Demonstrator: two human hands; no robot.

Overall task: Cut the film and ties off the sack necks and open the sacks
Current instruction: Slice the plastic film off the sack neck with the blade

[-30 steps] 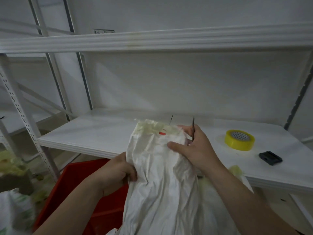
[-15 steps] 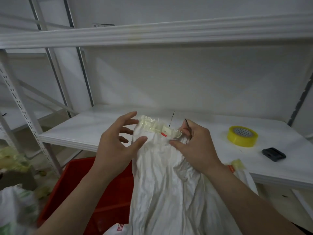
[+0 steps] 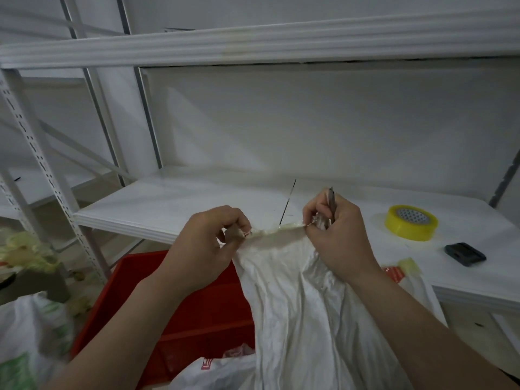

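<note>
Looking at a white sack [image 3: 304, 305] hanging just in front of the lower shelf [image 3: 168, 204], with its neck stretched flat between both hands.
Left hand [image 3: 208, 249]: curled, pinching the left end of the neck between thumb and fingers.
Right hand [image 3: 337, 237]: curled as well, pinching the right end and also gripping a thin grey blade [image 3: 331, 204] that points up out of the fist.
Yellowish film [image 3: 277, 229] along the stretched top edge, from one pinch to the other. Can't tell whether the mouth is open, or what sits inside the sack.
Below and left of the sack: red crate [image 3: 202, 313], holding a white bag [image 3: 225, 370] with red print at its near end.
On the shelf, right side: yellow tape roll [image 3: 410, 222], a small black object [image 3: 464, 254] near it, and a scrap [image 3: 399, 270] of yellowish film and red tape beside the right wrist.
Bottom left: second sack [image 3: 33, 333], white with green print, blurred.
</note>
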